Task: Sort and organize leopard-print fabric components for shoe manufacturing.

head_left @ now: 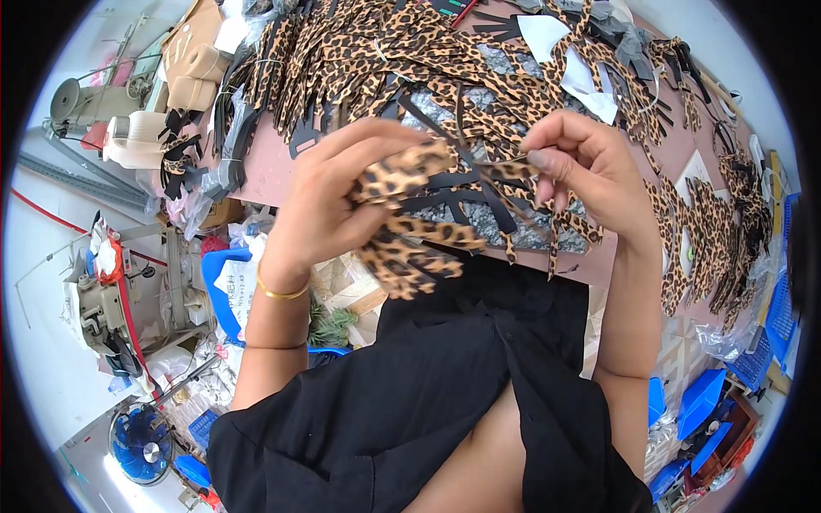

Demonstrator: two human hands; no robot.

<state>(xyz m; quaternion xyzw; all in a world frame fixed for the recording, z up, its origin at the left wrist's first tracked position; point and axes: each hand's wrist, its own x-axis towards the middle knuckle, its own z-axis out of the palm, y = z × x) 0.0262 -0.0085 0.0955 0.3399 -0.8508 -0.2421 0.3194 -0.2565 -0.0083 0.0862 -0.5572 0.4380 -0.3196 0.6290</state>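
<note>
My left hand (329, 188) is wrapped round a bundle of leopard-print fabric straps (402, 175), whose loose ends fan out below the fingers. To its right, my right hand (599, 175) pinches the end of a narrow leopard-print strap (511, 170) between thumb and forefinger. That strap stretches toward the bundle, and its far end is hard to follow. Flat black strips (492, 201) lie just beneath and between the hands, on a grey mottled surface (462, 214). Some of the bundle is blurred by motion.
A large heap of leopard-print straps (342, 64) covers the far side of the pink table (265, 167). White sheets (543, 36) lie at the back right, more straps (697, 227) at the right. Thread cones (137, 138) stand left; a blue bin (224, 286) and fan (141, 445) are lower left.
</note>
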